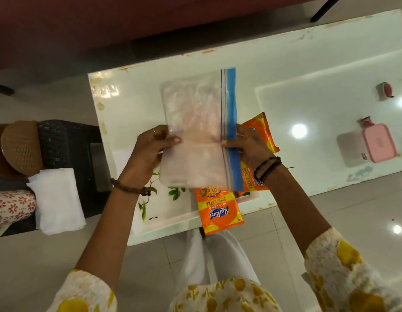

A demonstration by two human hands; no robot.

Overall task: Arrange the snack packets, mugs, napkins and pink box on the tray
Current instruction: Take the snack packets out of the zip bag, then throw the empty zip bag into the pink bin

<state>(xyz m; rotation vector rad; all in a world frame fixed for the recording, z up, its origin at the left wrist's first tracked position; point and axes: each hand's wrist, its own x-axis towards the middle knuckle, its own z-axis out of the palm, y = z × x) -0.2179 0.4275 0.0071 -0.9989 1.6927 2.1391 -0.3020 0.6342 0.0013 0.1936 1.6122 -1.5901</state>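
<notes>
While both hands hold a clear zip-top bag (195,131) flat above the white table (285,70), I read this as a step still ahead of the arranging proper: the bag looks like the wrapper the snacks came in, and it must go aside before anything else is set out. My left hand (148,149) pinches the bag's closed end between thumb and fingers; my right hand (247,145) pinches the blue zip strip, with an orange packet seemingly caught behind the same fingers, though I cannot tell whether it is gripped or merely lying underneath. The floral tray (159,206) sits at the table's near corner, its front rim close to the table edge. One Kurkure snack packet (218,210) lies across that front rim and hangs out over the floor, and I judge it liable to slide off. A second Kurkure packet (260,140) shows under my right hand. The pink box (379,143) rests well apart at the table's far right. A stack of white napkins (58,199) lies on a dark wicker stool (69,140) to the left, its front overhanging the seat, beside a red-flowered mug (13,206) at the frame's edge. Next I would lay the bag on the open tabletop beyond the tray, then pull the overhanging packet fully inside the rim. Room is ample toward the table's middle, tight at the near corner.
</notes>
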